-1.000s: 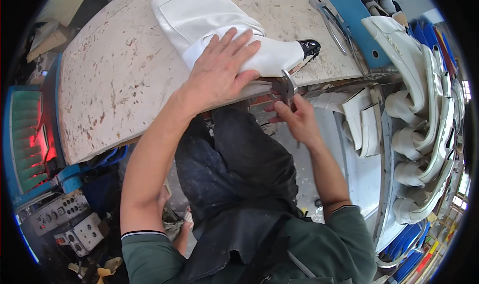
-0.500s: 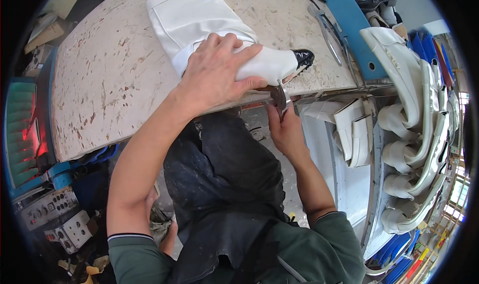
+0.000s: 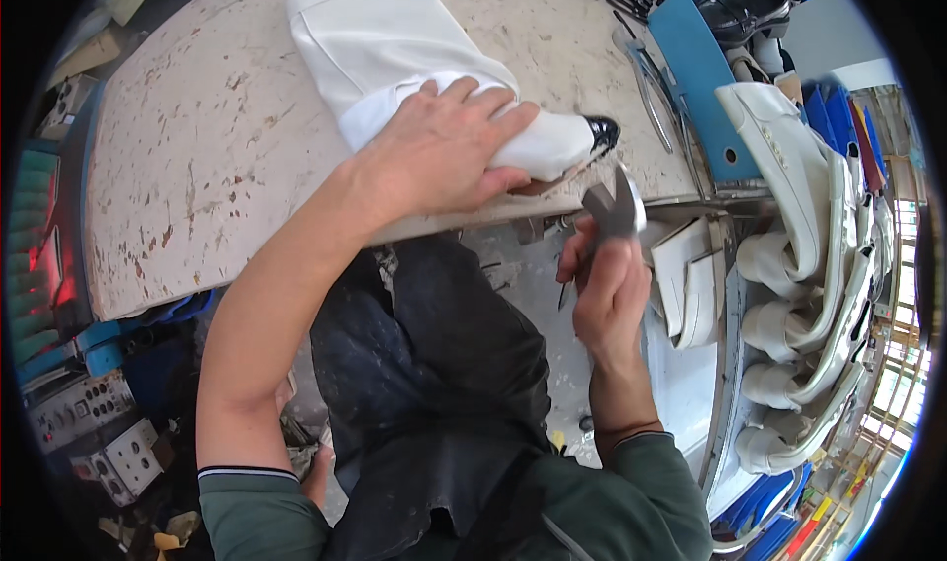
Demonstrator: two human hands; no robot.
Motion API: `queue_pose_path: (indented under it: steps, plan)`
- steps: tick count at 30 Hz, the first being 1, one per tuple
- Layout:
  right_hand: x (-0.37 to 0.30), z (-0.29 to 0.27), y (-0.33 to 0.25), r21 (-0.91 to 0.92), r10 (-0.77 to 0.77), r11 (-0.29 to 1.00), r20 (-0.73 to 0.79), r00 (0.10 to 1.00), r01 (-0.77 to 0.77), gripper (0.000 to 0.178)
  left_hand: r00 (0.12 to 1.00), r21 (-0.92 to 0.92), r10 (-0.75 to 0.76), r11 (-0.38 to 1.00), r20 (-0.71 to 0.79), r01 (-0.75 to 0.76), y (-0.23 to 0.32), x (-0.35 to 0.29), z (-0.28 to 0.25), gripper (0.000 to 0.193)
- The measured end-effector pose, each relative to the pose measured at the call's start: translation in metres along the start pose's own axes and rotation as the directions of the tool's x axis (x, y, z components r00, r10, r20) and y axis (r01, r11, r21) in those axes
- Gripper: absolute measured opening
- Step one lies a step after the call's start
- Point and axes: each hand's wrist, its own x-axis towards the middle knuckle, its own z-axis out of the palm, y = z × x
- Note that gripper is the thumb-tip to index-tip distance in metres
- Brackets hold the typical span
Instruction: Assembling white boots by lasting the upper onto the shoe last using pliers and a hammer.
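Note:
A white boot (image 3: 400, 34) lies on its side on the worn table (image 3: 197, 167), its shaft toward the far left. Its narrow end, pointing right, has a dark, shiny patch (image 3: 604, 135). My left hand (image 3: 444, 152) grips the boot's foot part, fingers across the top and thumb along the near edge. Over the table's near edge, to the right, my right hand (image 3: 612, 290) is closed around metal lasting pliers (image 3: 619, 206). The plier head points up and stands apart from the boot. The underside of the boot is mostly hidden.
Several white boots (image 3: 789, 250) line a rack at the right. Folded white boot shafts (image 3: 686, 285) hang beside it. A blue box (image 3: 695, 78) and long metal tools (image 3: 651, 88) lie at the far right of the table. Machine control boxes (image 3: 89, 408) stand lower left.
My right hand has drawn the lasting pliers away from the boot's edge, to the right and toward me, turning them. My left hand stays on the boot, which has shifted only slightly.

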Motion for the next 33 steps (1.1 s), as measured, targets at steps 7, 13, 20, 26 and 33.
queue_pose_path:
  steps: [7,13,20,26,33]
  plan:
    - [0.005,0.018,0.032,-0.168,-0.252,0.955,-0.017,0.968,0.246,0.022,0.995,0.004,0.092,0.996,-0.045,-0.092,-0.009,0.003,-0.003,0.069]
    - [0.008,0.008,0.027,0.155,0.007,0.988,0.015,1.0,-0.009,0.04,1.0,-0.06,-0.005,0.998,-0.01,0.005,-0.007,0.004,-0.008,0.065]
    - [0.011,0.009,0.038,0.342,0.078,0.936,0.034,0.996,-0.085,0.038,1.0,-0.09,-0.011,0.996,0.008,0.012,-0.006,0.007,-0.005,0.065]
    - [0.017,0.012,0.05,0.216,0.12,0.967,0.097,0.988,-0.138,0.038,1.0,-0.07,0.009,0.997,-0.016,-0.01,-0.009,0.006,-0.004,0.066]
    - [0.024,0.005,0.044,-0.047,0.104,0.994,0.107,0.989,-0.099,0.048,0.998,-0.112,-0.039,0.993,-0.044,0.034,-0.009,0.012,-0.005,0.066]
